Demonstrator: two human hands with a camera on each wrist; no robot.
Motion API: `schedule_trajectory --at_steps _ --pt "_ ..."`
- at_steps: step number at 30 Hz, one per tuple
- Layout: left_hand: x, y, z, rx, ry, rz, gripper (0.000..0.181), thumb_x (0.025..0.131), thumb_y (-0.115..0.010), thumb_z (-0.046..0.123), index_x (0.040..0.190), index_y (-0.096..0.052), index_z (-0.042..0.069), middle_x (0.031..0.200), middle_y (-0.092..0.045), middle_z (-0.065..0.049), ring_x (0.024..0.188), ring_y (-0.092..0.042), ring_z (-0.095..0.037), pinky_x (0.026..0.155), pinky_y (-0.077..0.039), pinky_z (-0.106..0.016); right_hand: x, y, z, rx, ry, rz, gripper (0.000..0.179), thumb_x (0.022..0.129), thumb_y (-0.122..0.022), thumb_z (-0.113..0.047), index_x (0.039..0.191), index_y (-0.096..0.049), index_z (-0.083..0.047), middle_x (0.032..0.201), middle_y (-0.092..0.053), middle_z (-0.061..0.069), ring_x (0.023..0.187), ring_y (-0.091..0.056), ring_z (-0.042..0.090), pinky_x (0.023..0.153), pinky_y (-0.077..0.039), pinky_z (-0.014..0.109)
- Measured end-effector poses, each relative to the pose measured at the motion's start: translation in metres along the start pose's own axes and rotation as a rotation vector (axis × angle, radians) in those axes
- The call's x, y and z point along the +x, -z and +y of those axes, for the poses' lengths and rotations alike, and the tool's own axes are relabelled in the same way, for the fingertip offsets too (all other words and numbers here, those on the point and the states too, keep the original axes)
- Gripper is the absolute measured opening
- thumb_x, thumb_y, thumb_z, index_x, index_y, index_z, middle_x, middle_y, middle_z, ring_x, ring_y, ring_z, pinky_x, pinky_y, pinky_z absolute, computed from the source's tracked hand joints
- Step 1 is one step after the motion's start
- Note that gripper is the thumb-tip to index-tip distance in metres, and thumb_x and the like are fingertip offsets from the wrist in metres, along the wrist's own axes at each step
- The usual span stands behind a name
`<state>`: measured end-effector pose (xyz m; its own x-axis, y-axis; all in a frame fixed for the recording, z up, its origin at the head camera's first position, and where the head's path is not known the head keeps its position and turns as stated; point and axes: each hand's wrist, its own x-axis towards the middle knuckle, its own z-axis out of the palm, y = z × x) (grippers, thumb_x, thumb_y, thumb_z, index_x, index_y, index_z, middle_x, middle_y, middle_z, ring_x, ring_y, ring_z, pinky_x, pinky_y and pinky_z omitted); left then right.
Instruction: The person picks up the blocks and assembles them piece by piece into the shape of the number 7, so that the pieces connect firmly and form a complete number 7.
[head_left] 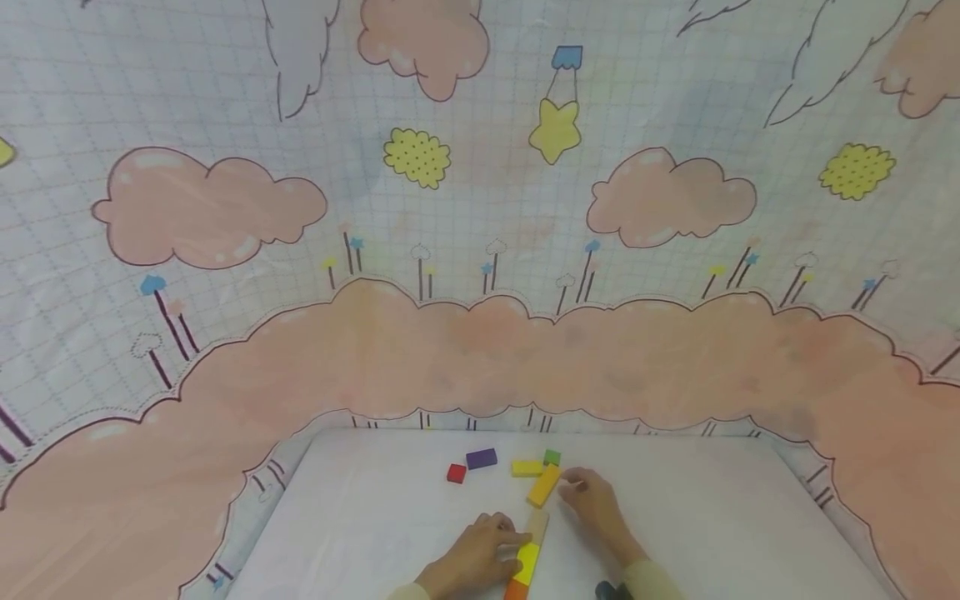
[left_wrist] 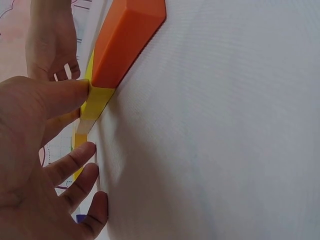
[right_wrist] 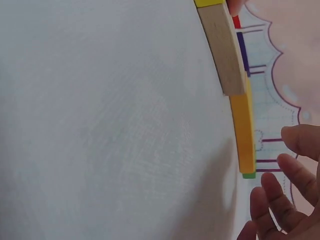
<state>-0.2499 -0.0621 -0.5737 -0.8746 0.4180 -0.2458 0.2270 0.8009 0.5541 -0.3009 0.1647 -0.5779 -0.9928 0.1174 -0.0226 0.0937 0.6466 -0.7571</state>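
A row of blocks runs along the white table: orange [head_left: 516, 590], yellow [head_left: 527, 562] and bare wood [head_left: 537, 525]. My left hand [head_left: 487, 552] lies at the left side of this row. Its thumb touches the yellow block [left_wrist: 98, 102] near the orange block [left_wrist: 127, 40], and its index finger reaches toward the wooden one; the other fingers are spread. Beyond the wooden block [right_wrist: 222, 50] is an amber block [head_left: 543, 486]. Just to its right is my right hand [head_left: 595, 497], fingers loosely bent, holding nothing and apart from the amber block [right_wrist: 243, 135] in the right wrist view.
Behind the amber block lie a yellow block [head_left: 527, 468] and a small green block [head_left: 552, 457]. A purple block [head_left: 482, 458] and a red cube [head_left: 456, 473] sit farther left. The white tabletop [head_left: 360, 500] meets a cloud-patterned backdrop [head_left: 450, 358].
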Motion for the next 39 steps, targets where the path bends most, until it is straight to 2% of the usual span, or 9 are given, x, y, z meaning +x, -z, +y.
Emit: schedule_trajectory --at_steps 7,12,16,24,34,39 --pt "-0.001 0.001 0.000 -0.009 -0.002 -0.002 0.039 0.087 -0.073 0.036 0.123 -0.063 0.048 0.110 -0.059 0.012 0.096 -0.049 -0.011 0.089 -0.051 -0.043 0.005 -0.004 0.001 0.002 -0.001 0.025 0.035 0.090 -0.068 -0.024 0.123 -0.062 -0.013 0.124 -0.063 0.010 0.112 -0.059 0.027 0.095 -0.050 0.048" --pt "-0.002 0.002 -0.001 -0.033 0.000 -0.006 0.039 0.087 -0.073 0.035 0.123 -0.064 0.047 0.110 -0.059 0.012 0.096 -0.050 -0.011 0.089 -0.051 -0.043 0.011 -0.010 0.003 -0.093 -0.013 0.028 0.043 0.088 -0.070 -0.028 0.127 -0.060 -0.016 0.130 -0.061 0.012 0.124 -0.054 0.033 0.105 -0.039 0.059" --pt "-0.001 0.002 -0.002 -0.037 -0.019 -0.012 0.039 0.087 -0.072 0.036 0.123 -0.063 0.048 0.110 -0.059 0.013 0.097 -0.050 -0.010 0.089 -0.051 -0.041 0.015 -0.015 0.002 -0.152 -0.020 0.033 0.049 0.086 -0.072 -0.035 0.129 -0.059 -0.016 0.131 -0.061 0.012 0.125 -0.052 0.034 0.106 -0.031 0.066" --pt "-0.001 0.003 -0.002 -0.015 -0.040 -0.005 0.039 0.087 -0.072 0.036 0.124 -0.063 0.047 0.110 -0.059 0.014 0.099 -0.051 -0.009 0.090 -0.050 -0.041 0.017 -0.019 0.001 -0.190 -0.014 0.045 0.056 0.083 -0.074 -0.043 0.129 -0.059 -0.015 0.129 -0.062 0.010 0.122 -0.051 0.032 0.102 -0.033 0.064" --pt "-0.004 0.003 -0.002 -0.022 -0.031 -0.008 0.039 0.087 -0.072 0.035 0.123 -0.063 0.047 0.111 -0.059 0.012 0.097 -0.050 -0.011 0.090 -0.051 -0.042 0.018 -0.022 0.000 -0.153 -0.060 0.030 0.058 0.081 -0.075 -0.043 0.131 -0.059 -0.016 0.132 -0.060 0.010 0.126 -0.049 0.032 0.108 -0.026 0.067" --pt "-0.003 0.004 -0.003 -0.019 -0.044 -0.005 0.039 0.088 -0.071 0.037 0.124 -0.063 0.047 0.113 -0.059 0.012 0.098 -0.050 -0.011 0.091 -0.051 -0.043 0.018 -0.023 -0.001 -0.179 -0.043 0.043 0.057 0.081 -0.074 -0.043 0.130 -0.059 -0.017 0.134 -0.058 0.010 0.128 -0.047 0.033 0.109 -0.025 0.067"
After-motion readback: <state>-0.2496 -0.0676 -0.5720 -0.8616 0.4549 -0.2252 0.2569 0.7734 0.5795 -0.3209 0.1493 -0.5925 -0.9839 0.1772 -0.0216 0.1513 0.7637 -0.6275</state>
